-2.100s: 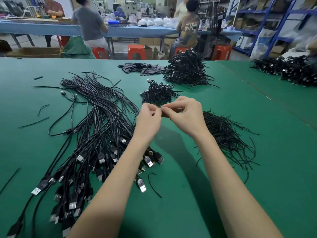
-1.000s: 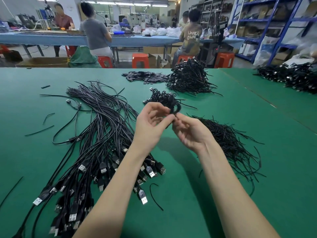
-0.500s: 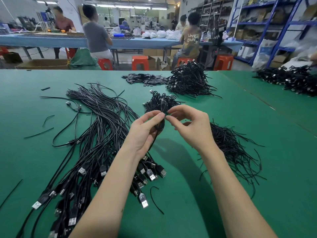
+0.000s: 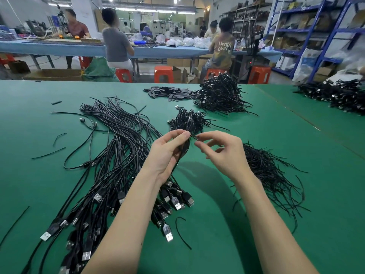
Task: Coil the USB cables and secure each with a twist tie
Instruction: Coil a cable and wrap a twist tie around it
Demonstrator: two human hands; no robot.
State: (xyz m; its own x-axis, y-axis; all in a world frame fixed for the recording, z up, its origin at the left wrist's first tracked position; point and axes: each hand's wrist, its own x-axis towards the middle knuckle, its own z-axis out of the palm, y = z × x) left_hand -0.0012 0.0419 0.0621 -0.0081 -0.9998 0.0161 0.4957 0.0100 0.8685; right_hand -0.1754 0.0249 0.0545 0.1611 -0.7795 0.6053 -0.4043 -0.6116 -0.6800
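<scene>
Green felt table (image 4: pixel 256 224) lies under your hands; your left hand (image 4: pixel 167 155) grips a coiled USB cable (image 4: pixel 184 148) above it, long axis running toward and away from you, while your right hand (image 4: pixel 225 153), just beside it, pinches a twist tie (image 4: pixel 194 137) at the coil's far end

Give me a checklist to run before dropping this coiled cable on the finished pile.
1. Coiled cable held in the left hand: ok.
2. Twist tie on the coil: ok, its end sticks out at the top.
3. Tie twisted tight: cannot tell, too small.
4. Right hand clear of the tie: not ok, its fingertips sit right at the tie end.
5. Finished pile within reach, just beyond the hands: ok.
6. Loose ties ready at the right: ok.
</scene>
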